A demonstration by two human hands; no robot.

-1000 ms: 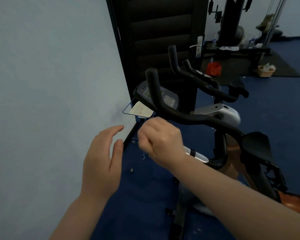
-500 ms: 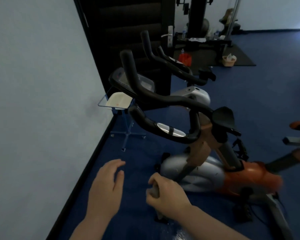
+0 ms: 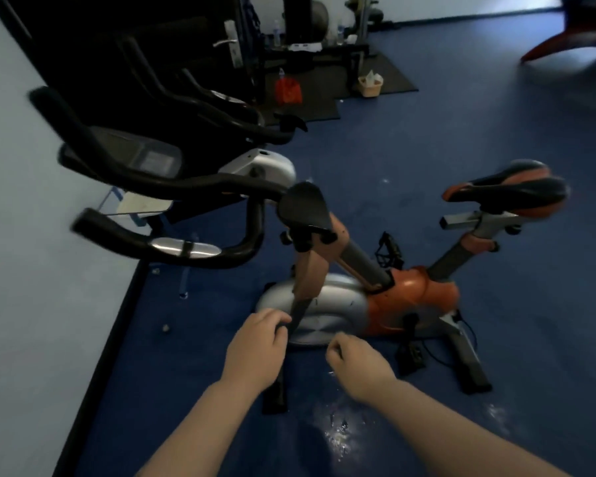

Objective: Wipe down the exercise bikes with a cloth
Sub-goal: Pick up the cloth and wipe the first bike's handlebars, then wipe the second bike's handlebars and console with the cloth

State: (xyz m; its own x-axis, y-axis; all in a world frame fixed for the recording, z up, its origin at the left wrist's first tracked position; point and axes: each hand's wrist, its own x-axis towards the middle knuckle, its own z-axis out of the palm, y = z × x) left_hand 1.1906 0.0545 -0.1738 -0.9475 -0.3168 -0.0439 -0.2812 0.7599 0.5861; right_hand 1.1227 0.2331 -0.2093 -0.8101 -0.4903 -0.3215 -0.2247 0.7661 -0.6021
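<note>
- Blue floor (image 3: 461,139) fills the gym room in the head view; a pale wall (image 3: 31,304) runs along the 9 o'clock side and a dark door (image 3: 152,36) stands at 11 o'clock.
- An orange and silver exercise bike (image 3: 410,301) stands in the middle, with its black handlebars (image 3: 186,249) reaching toward 9 o'clock and its saddle (image 3: 510,191) at 3 o'clock.
- A second bike, silver (image 3: 262,166), stands just behind it, toward 12 o'clock.
- A wet, shiny patch (image 3: 341,438) lies on the floor at 6 o'clock, near the base of the bike.
- The left hand (image 3: 255,349) has its fingers curled and touches the dark front post (image 3: 296,315) of the bike, just beside the silver flywheel cover (image 3: 324,304).
- The right hand (image 3: 358,363) is closed into a loose fist, low in front of the same cover; I cannot tell if it holds anything.
- The two hands are near each other but apart.
- The cloth cannot be seen clearly.
</note>
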